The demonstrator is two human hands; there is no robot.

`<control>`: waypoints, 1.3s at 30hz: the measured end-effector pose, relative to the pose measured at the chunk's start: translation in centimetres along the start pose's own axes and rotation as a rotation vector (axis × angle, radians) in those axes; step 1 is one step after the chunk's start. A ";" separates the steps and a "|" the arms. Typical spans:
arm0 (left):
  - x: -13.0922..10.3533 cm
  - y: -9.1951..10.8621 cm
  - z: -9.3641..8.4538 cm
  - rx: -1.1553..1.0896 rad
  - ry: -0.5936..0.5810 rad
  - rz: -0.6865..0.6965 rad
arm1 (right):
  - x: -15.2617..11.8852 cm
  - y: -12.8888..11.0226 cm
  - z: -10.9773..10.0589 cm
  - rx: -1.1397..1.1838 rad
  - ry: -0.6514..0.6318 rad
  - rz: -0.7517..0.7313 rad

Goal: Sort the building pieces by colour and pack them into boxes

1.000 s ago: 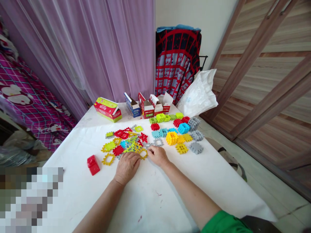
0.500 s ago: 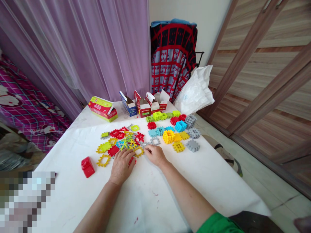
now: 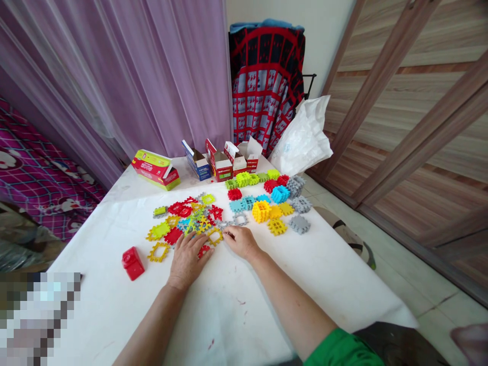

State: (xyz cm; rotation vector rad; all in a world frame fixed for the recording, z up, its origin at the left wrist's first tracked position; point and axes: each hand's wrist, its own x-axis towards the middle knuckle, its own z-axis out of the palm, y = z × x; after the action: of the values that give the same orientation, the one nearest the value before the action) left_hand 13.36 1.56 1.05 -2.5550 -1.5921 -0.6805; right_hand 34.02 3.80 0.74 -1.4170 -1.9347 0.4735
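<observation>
My left hand (image 3: 188, 258) lies palm down with its fingers apart, over the near edge of a mixed pile of toothed plastic pieces. A red piece (image 3: 204, 250) shows beside its thumb. My right hand (image 3: 240, 241) rests with curled fingers just right of a yellow frame piece (image 3: 215, 236); what its fingertips pinch, if anything, is too small to make out. Behind it is a grey frame piece (image 3: 240, 219). To the right sit grouped pieces: yellow (image 3: 261, 212), blue (image 3: 280, 194), grey (image 3: 300, 224), green (image 3: 243, 179) and red (image 3: 234, 194).
Four opened small boxes (image 3: 221, 165) stand at the back of the white table (image 3: 229, 315), with a red and green box (image 3: 155, 170) to their left. A red plastic block (image 3: 133, 263) is at the left. A white bag (image 3: 303, 140) leans at the back right.
The camera view has shifted slightly, so everything sits a little further left. My left hand's fingers have spread somewhat; my right hand stays by the yellow frame piece.
</observation>
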 end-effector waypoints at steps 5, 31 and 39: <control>0.0 -0.2 0.2 -0.020 0.005 0.002 | 0.0 0.0 0.0 0.008 -0.001 0.000; 0.0 0.0 -0.1 -0.029 -0.055 -0.005 | -0.2 -0.4 -0.6 0.003 -0.022 0.009; -0.4 0.0 -0.4 -0.062 -0.022 -0.006 | -0.2 -0.1 -0.4 0.007 -0.018 -0.007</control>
State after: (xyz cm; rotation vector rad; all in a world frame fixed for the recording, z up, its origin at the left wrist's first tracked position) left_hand 13.03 1.10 1.27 -2.6116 -1.6109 -0.7155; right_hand 34.24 3.50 1.05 -1.4057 -1.9496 0.4904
